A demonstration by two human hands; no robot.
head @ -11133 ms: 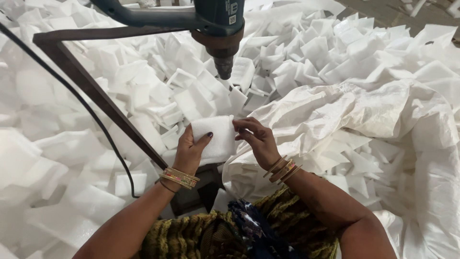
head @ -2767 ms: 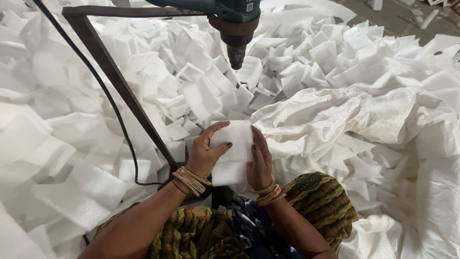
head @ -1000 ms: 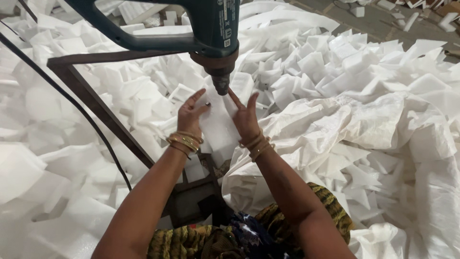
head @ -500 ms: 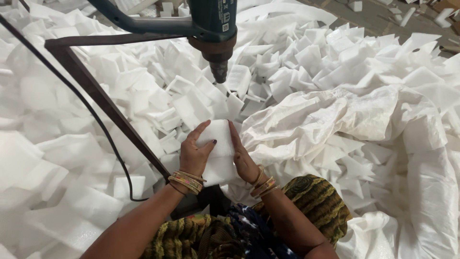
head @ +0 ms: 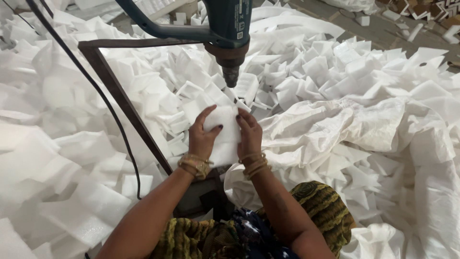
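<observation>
A folded white foam sheet piece (head: 224, 125) is pressed between both my hands, just below the nozzle of a teal heat gun (head: 229, 33) mounted overhead. My left hand (head: 203, 135) grips its left edge, thumb across the front. Against its right edge my right hand (head: 249, 133) lies with flat fingers. Both wrists wear gold bangles. The gun's nozzle tip hangs slightly above the piece's top edge, apart from it.
A dark metal frame (head: 120, 91) and a black cable (head: 96, 91) run diagonally at left. Heaps of white foam pieces (head: 311, 72) surround me. A large white woven sack (head: 364, 129) spreads at right. My lap shows patterned green cloth (head: 321, 211).
My hands had lifted the foam piece up to the nozzle a second ago, dropped lower half a second ago, and now hold it slightly higher, nearer the nozzle.
</observation>
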